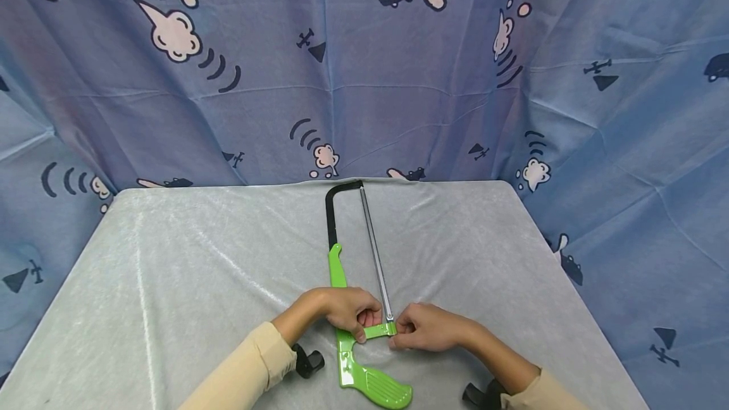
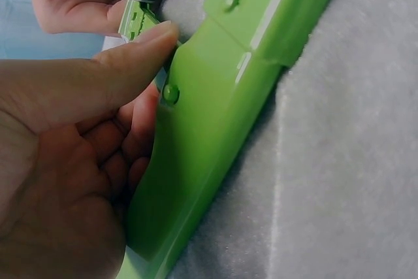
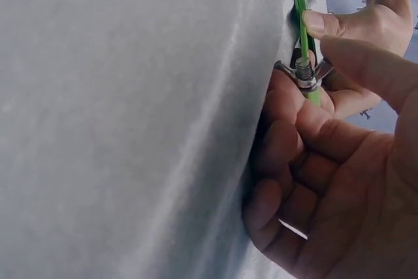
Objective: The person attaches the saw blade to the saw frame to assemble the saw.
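Note:
A hacksaw with a bright green frame [image 1: 337,267] and a black bow at the far end lies on the table, its silver blade [image 1: 374,252] running along the right side. The ribbed green handle [image 1: 383,387] points toward the near edge. My left hand [image 1: 348,309] grips the short green crossbar, thumb on top, as the left wrist view shows close up. At the crossbar's right end, a metal wing nut [image 3: 305,83] sits on a threaded bolt. Thumb and fingers of my right hand [image 1: 429,328] pinch the wing nut, the other fingers curled below.
A pale grey plush cloth [image 1: 199,283] covers the table. Behind and at both sides hangs a blue curtain [image 1: 256,131] printed with planes and clouds. Black wrist mounts [image 1: 309,362] sit at both cuffs, close over the cloth.

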Demonstrator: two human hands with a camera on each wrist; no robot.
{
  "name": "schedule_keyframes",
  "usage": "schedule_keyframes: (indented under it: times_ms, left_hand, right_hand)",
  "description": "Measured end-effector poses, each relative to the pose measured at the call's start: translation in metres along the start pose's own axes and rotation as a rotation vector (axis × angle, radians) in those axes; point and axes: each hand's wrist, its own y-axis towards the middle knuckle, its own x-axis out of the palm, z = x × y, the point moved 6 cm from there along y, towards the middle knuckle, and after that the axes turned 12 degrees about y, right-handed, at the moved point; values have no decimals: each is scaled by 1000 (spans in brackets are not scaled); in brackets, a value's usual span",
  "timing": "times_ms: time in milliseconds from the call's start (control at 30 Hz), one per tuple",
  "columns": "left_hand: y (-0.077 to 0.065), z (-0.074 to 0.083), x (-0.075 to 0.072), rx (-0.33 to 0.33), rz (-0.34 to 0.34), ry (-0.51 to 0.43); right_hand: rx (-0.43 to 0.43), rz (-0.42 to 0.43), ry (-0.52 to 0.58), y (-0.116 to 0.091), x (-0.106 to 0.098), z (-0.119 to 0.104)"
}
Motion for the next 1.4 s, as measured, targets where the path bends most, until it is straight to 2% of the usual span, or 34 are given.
schedule_keyframes:
  times_ms: [400, 700, 1400]
  left_hand:
    - [-1, 2, 0, 7, 0, -35]
    - [-1, 1, 1, 11, -1, -23]
    - [0, 0, 1, 19, -8, -12]
  right_hand:
    - [-12, -49, 39, -1, 0, 1]
    - [-30, -84, 38, -1, -1, 0]
    - [-2, -95, 24, -2, -2, 5]
